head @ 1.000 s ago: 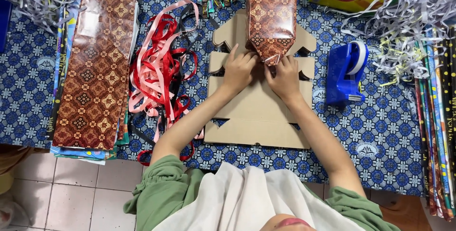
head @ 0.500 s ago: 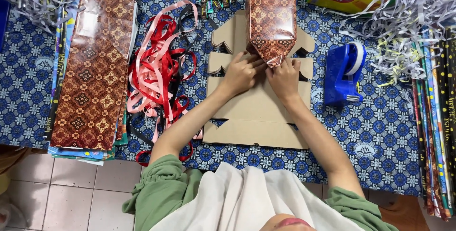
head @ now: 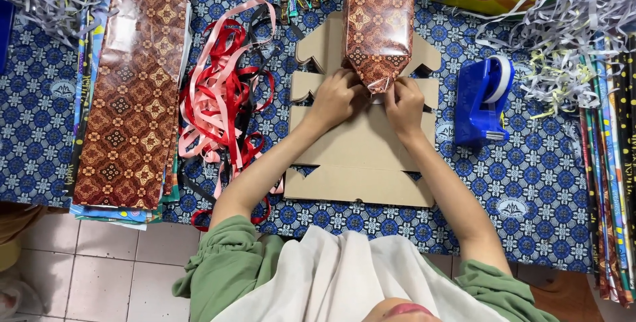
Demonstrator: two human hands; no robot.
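I read both hands curled nearly closed. Left hand [head: 336, 99] pinches the left side of the folded point of the wrapped box [head: 378, 22]; fingers bent, knuckles up. Right hand [head: 405, 102] grips the same point from the right, fingertips touching the foil-like brown patterned wrap. The box extends away from both hands, lying on a flat cardboard cutout [head: 361, 156] that runs under the wrists.

Count: one wrapped box, one cardboard cutout. One blue tape dispenser [head: 482, 100] just right of the right hand. One tangle of red and pink ribbons [head: 225, 97] left of the left hand; further left, one stack of brown patterned wrapping sheets [head: 132, 90]. All on the blue-patterned table [head: 543, 183].
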